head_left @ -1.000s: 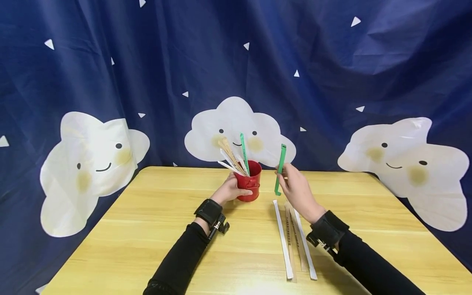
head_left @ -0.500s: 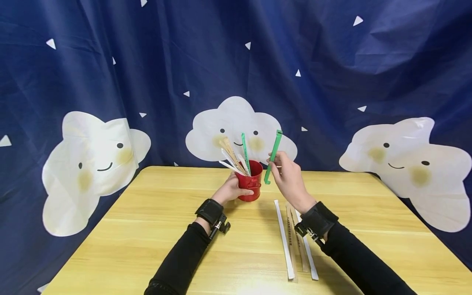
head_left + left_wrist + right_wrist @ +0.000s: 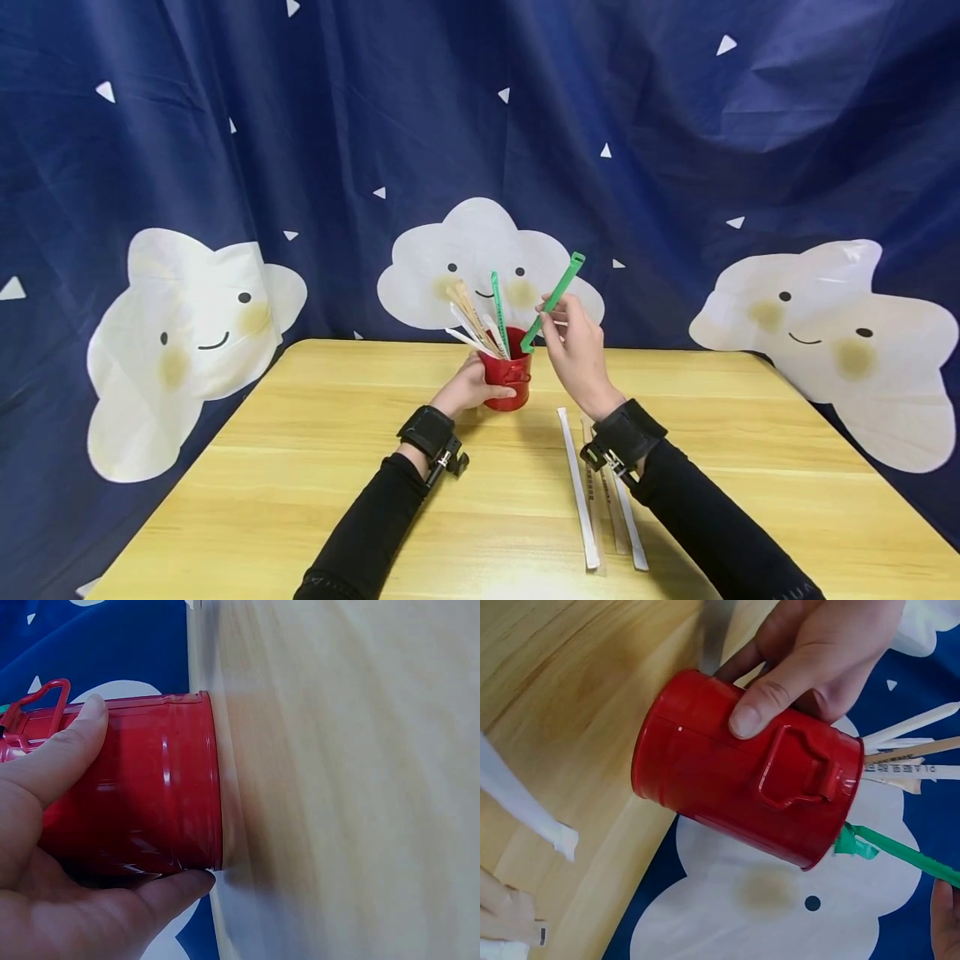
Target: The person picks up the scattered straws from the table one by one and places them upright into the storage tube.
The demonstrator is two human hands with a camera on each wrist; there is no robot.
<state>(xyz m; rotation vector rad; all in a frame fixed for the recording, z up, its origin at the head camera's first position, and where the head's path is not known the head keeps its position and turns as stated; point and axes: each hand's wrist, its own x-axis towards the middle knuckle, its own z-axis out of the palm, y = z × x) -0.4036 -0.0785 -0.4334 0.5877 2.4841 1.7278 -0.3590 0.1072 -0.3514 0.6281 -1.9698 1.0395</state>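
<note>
My left hand (image 3: 474, 385) grips a small red metal bucket (image 3: 142, 787) with a wire handle, thumb on one side and fingers around the other. Several paper-wrapped straws (image 3: 472, 321), white and brown, lean left out of the bucket, along with one green-wrapped straw (image 3: 498, 308). Between thumb and fingers, my right hand (image 3: 577, 354) pinches another green-wrapped straw (image 3: 557, 293), tilted, its lower end right at the bucket's right rim. In the right wrist view that lower end (image 3: 855, 841) overlaps the bucket's mouth.
On the wooden table (image 3: 300, 467), several white and brown wrapped straws (image 3: 579, 492) lie side by side below my right wrist. A dark blue curtain (image 3: 637, 100) with smiling clouds hangs behind the table's back edge.
My right hand has moved left toward the bucket with the green straw, whose top now tilts right and lower end has reached the rim. The left hand and bucket stay put.
</note>
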